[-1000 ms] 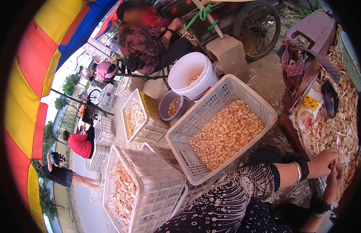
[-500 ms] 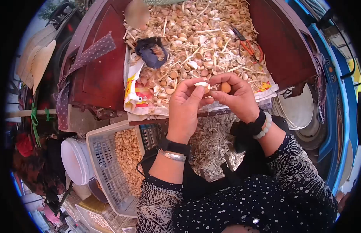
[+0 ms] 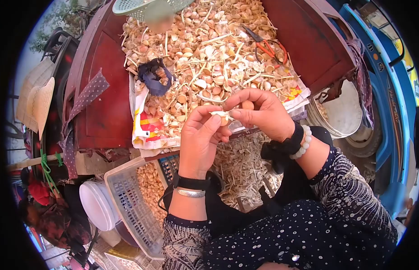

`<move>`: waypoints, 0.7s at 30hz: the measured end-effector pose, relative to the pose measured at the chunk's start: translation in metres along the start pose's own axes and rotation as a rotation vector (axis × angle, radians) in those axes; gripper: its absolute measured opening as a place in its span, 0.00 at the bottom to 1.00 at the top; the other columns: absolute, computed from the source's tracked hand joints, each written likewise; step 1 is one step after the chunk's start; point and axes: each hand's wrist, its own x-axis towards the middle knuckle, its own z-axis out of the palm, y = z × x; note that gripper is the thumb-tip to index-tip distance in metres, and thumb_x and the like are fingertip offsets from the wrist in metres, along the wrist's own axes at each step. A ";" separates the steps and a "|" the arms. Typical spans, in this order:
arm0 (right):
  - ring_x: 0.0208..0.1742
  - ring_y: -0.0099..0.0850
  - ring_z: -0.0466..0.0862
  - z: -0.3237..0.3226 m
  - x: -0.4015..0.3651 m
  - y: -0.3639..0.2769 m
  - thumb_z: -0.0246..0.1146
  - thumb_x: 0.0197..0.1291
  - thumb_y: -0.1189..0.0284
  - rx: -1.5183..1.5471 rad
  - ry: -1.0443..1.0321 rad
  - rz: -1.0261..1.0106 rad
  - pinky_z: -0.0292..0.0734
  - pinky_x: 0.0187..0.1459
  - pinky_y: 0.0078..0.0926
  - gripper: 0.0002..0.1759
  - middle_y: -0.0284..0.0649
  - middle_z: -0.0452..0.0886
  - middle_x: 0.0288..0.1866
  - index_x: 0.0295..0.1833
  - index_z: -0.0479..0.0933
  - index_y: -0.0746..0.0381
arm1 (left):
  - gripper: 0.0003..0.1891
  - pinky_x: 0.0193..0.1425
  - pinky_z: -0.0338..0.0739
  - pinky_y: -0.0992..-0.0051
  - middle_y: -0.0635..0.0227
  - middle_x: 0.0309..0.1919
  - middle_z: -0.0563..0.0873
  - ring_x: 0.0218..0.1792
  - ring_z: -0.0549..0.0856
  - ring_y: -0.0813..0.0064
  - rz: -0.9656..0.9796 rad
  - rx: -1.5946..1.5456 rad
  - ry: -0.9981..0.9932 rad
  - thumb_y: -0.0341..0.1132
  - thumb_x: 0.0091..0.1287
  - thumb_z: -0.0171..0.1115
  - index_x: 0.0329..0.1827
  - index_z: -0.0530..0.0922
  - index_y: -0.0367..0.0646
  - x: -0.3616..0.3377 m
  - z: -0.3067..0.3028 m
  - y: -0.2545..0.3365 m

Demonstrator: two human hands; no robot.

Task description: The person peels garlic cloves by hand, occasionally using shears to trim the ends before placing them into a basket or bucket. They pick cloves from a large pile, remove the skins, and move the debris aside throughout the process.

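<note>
Pinching a small garlic clove (image 3: 224, 119) between them, both hands met just above the near edge of the red-brown tabletop (image 3: 106, 103). The left hand (image 3: 199, 137) had its grip clenched on the clove from the left, thumb and forefinger pressed on it, with a strip of pale skin showing at the tips. The right hand (image 3: 260, 113) grasped the same clove from the right, and its grip also kept a second clove (image 3: 248, 105) tucked behind the curled fingers. A silver bangle (image 3: 189, 192) sat on the left wrist and a bead bracelet (image 3: 302, 144) on the right.

Just beyond the hands, a big pile of garlic (image 3: 209, 49) lay on a printed plastic sheet (image 3: 144, 123) spread over the tabletop. Orange-handled shears (image 3: 269, 46) rested on the far right of the pile, a dark cloth (image 3: 153, 76) on its left, and a green basket (image 3: 137, 6) at its far edge.

Below the hands, between the tabletop and the person's lap, lay a heap of cut stems (image 3: 241, 166). To its left stood a white crate (image 3: 126, 204) holding peeled cloves (image 3: 150, 189), with a white bucket (image 3: 97, 204) just beside it. A metal basin (image 3: 343, 114) sat to the right of the tabletop, and a straw hat (image 3: 36, 96) lay well off to the left.
</note>
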 end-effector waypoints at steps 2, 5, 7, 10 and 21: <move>0.23 0.14 0.69 -0.003 0.000 -0.014 0.64 0.58 0.74 0.119 0.063 0.075 0.64 0.24 0.11 0.08 0.27 0.75 0.26 0.43 0.78 0.64 | 0.12 0.26 0.74 0.82 0.62 0.32 0.82 0.25 0.81 0.79 -0.028 -0.085 -0.097 0.31 0.65 0.59 0.48 0.73 0.38 -0.016 0.016 0.011; 0.22 0.14 0.70 -0.018 0.005 -0.015 0.63 0.60 0.72 0.179 0.217 0.030 0.63 0.24 0.11 0.06 0.30 0.78 0.28 0.41 0.77 0.63 | 0.13 0.16 0.73 0.81 0.49 0.32 0.79 0.20 0.80 0.74 -0.039 -0.118 -0.367 0.31 0.63 0.61 0.47 0.73 0.33 -0.060 0.058 0.042; 0.22 0.14 0.70 -0.019 0.004 -0.013 0.63 0.60 0.72 0.147 0.215 0.055 0.64 0.24 0.11 0.07 0.31 0.79 0.30 0.41 0.76 0.63 | 0.13 0.28 0.81 0.76 0.43 0.34 0.79 0.25 0.84 0.68 0.206 -0.071 -0.925 0.26 0.61 0.62 0.43 0.74 0.25 -0.051 0.061 0.051; 0.22 0.14 0.70 -0.018 0.005 -0.006 0.63 0.60 0.72 0.072 0.179 0.066 0.64 0.24 0.11 0.07 0.33 0.80 0.32 0.41 0.76 0.63 | 0.11 0.34 0.78 0.76 0.51 0.33 0.82 0.32 0.84 0.66 0.285 -0.271 -0.958 0.21 0.57 0.64 0.42 0.78 0.25 -0.073 0.075 0.040; 0.53 0.34 0.77 -0.012 0.005 -0.003 0.48 0.63 0.81 0.319 0.062 0.122 0.76 0.51 0.31 0.17 0.45 0.73 0.54 0.58 0.64 0.68 | 0.09 0.33 0.77 0.77 0.52 0.32 0.82 0.31 0.83 0.67 0.083 -0.464 -0.820 0.21 0.57 0.64 0.39 0.79 0.24 -0.112 0.090 0.043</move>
